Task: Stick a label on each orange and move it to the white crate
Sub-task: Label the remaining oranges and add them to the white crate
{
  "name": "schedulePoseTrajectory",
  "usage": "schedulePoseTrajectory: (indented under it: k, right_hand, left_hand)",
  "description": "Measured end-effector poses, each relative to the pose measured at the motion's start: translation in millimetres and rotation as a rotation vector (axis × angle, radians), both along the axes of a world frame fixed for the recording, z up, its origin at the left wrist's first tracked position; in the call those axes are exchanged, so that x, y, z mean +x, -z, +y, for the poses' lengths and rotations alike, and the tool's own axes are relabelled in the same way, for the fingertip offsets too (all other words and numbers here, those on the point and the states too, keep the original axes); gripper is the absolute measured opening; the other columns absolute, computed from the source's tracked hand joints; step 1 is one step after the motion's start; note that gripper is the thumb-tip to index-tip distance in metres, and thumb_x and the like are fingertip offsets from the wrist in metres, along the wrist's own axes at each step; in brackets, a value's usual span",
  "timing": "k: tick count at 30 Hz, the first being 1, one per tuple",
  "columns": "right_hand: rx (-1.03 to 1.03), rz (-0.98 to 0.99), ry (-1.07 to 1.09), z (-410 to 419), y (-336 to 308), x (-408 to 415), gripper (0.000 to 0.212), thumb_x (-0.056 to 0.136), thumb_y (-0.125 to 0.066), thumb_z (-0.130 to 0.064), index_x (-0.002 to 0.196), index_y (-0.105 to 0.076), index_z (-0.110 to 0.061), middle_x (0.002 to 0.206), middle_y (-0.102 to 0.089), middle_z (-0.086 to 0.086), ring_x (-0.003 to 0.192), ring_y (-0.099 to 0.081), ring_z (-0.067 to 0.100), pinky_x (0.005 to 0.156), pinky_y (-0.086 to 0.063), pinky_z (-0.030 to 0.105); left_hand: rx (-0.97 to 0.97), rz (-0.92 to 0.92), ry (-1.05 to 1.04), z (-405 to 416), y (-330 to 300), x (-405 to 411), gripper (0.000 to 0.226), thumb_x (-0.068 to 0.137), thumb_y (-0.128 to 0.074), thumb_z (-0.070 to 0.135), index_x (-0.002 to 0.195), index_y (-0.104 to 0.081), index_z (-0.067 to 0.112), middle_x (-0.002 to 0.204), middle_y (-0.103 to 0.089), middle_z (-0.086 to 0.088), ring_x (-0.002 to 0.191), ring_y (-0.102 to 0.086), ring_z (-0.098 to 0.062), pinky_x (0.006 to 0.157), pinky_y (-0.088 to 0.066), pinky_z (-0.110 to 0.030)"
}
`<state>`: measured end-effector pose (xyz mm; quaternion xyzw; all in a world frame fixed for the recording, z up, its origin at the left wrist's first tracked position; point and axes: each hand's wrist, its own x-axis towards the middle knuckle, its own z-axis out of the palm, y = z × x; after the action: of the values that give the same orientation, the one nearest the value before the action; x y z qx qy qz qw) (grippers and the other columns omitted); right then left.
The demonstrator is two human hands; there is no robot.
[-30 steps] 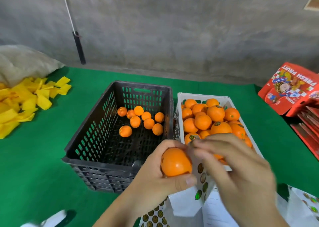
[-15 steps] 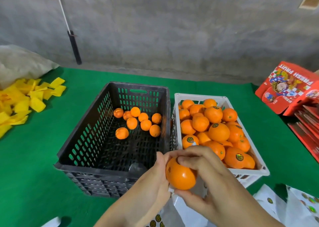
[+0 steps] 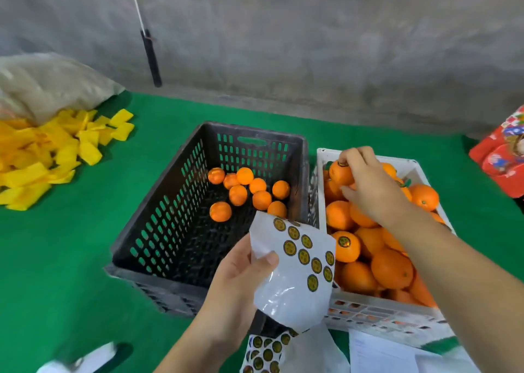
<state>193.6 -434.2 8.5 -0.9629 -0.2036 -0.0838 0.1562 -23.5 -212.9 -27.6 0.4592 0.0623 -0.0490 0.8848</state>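
The right hand (image 3: 368, 185) had its fingers curled over a labelled orange (image 3: 340, 171), gripping it at the far left corner of the white crate (image 3: 365, 314), at about one o'clock from the frame's centre. The fruit sat among the pile already in that crate; whether it rested on the others or was lifted clear could not be told. The left hand (image 3: 235, 282) pinched a curled white sticker sheet (image 3: 295, 273), thumb on its face, at about six o'clock, in front of both crates' near walls. A dozen or so round yellow-and-black labels showed on the sheet.

The white crate was heaped with oranges, one near the sheet showing a label (image 3: 344, 242). The black crate (image 3: 175, 230), touching it on the left, held nine loose oranges (image 3: 249, 191) clustered toward its far right part.

More sticker sheets (image 3: 263, 352) and papers lay at six o'clock. Yellow scraps (image 3: 56, 151) and a tan sack (image 3: 48, 86) lay at nine to ten o'clock on the green mat (image 3: 56, 259); a red box (image 3: 502, 160) stood at three o'clock.
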Motion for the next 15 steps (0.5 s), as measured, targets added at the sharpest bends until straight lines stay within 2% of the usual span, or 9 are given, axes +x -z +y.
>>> schedulePoseTrajectory:
  k: [2, 5, 6, 8, 10, 11, 12, 13, 15]
  right_hand:
    - [-0.17, 0.161, -0.035, 0.1, 13.0, 32.6, 0.039, 0.092, -0.075, -0.01, 0.117, -0.051, -0.028, 0.125, -0.045, 0.003, 0.108, -0.056, 0.029, 0.08, -0.047, 0.039]
    - [-0.32, 0.399, -0.153, 2.6, 17.5, 57.6, 0.011, 0.096, -0.074, -0.032, 0.098, -0.063, -0.031, 0.111, -0.049, -0.001, 0.101, -0.06, 0.025, 0.088, -0.051, 0.04]
    - [-0.331, 0.416, -0.15, 3.5, 16.4, 60.7, 0.008, 0.097, -0.072, -0.035, 0.097, -0.065, -0.031, 0.111, -0.051, 0.0, 0.099, -0.06, 0.024, 0.09, -0.052, 0.044]
    - [-0.307, 0.386, -0.124, 4.4, 13.5, 59.1, 0.01, 0.098, -0.069, -0.027, 0.102, -0.061, -0.03, 0.115, -0.054, 0.003, 0.101, -0.059, 0.025, 0.091, -0.052, 0.048]
    - [-0.097, 0.288, -0.094, 2.5, 8.4, 40.6, 0.025, 0.096, -0.067, -0.014, 0.11, -0.055, -0.03, 0.12, -0.056, 0.003, 0.108, -0.058, 0.027, 0.093, -0.051, 0.047]
    - [0.092, 0.248, -0.079, 1.3, 4.9, 23.6, 0.028, 0.095, -0.067, -0.014, 0.112, -0.054, -0.032, 0.122, -0.057, 0.0, 0.112, -0.058, 0.025, 0.094, -0.05, 0.044]
    - [0.297, 0.268, -0.077, 0.7, 1.1, 3.4, 0.027, 0.095, -0.068, -0.023, 0.115, -0.055, -0.037, 0.124, -0.059, -0.006, 0.116, -0.058, 0.02, 0.094, -0.049, 0.04]
    - [0.487, 0.38, -0.105, 1.6, -3.4, -20.0, 0.031, 0.092, -0.07, -0.039, 0.12, -0.057, -0.043, 0.129, -0.061, -0.013, 0.121, -0.059, 0.012, 0.096, -0.05, 0.034]
    - [0.771, 0.77, -0.241, 5.1, -8.9, -63.4, 0.061, 0.081, -0.074, -0.065, 0.137, -0.054, -0.051, 0.138, -0.063, -0.017, 0.128, -0.061, 0.007, 0.097, -0.055, 0.031]
  left_hand:
    - [0.028, -0.022, 0.011, 1.6, -1.4, 3.3, 0.04, 0.097, -0.065, 0.015, 0.137, -0.065, 0.022, 0.139, -0.066, -0.014, 0.128, -0.063, -0.036, 0.102, -0.056, -0.048]
    - [0.065, -0.037, 0.011, 4.9, 1.2, 12.7, 0.039, 0.1, -0.063, 0.012, 0.137, -0.064, 0.022, 0.14, -0.065, -0.015, 0.129, -0.063, -0.037, 0.103, -0.055, -0.049]
    - [0.078, -0.041, 0.017, 6.4, 2.7, 15.9, 0.038, 0.1, -0.063, 0.012, 0.137, -0.064, 0.023, 0.139, -0.065, -0.015, 0.128, -0.063, -0.036, 0.102, -0.055, -0.048]
    - [0.105, -0.042, 0.019, 10.0, 4.5, 21.1, 0.038, 0.101, -0.062, 0.011, 0.136, -0.065, 0.025, 0.138, -0.066, -0.014, 0.127, -0.064, -0.036, 0.103, -0.055, -0.049]
    - [0.124, -0.05, 0.023, 14.0, 5.8, 25.7, 0.039, 0.099, -0.063, 0.012, 0.136, -0.064, 0.025, 0.138, -0.066, -0.014, 0.128, -0.063, -0.037, 0.105, -0.054, -0.053]
    - [0.125, -0.059, 0.033, 16.9, 6.2, 28.0, 0.04, 0.098, -0.064, 0.011, 0.137, -0.063, 0.024, 0.139, -0.065, -0.015, 0.128, -0.062, -0.039, 0.105, -0.052, -0.056]
    - [0.119, -0.071, 0.052, 20.3, 6.4, 30.4, 0.042, 0.097, -0.065, 0.011, 0.138, -0.062, 0.021, 0.14, -0.064, -0.017, 0.129, -0.061, -0.04, 0.106, -0.051, -0.058]
    - [0.111, -0.088, 0.083, 24.7, 6.3, 32.7, 0.043, 0.096, -0.068, 0.01, 0.138, -0.062, 0.018, 0.14, -0.063, -0.02, 0.128, -0.061, -0.042, 0.106, -0.05, -0.06]
    - [0.118, -0.144, 0.179, 33.5, 4.5, 38.5, 0.044, 0.091, -0.072, 0.009, 0.134, -0.062, 0.011, 0.134, -0.065, -0.024, 0.119, -0.065, -0.043, 0.101, -0.054, -0.058]
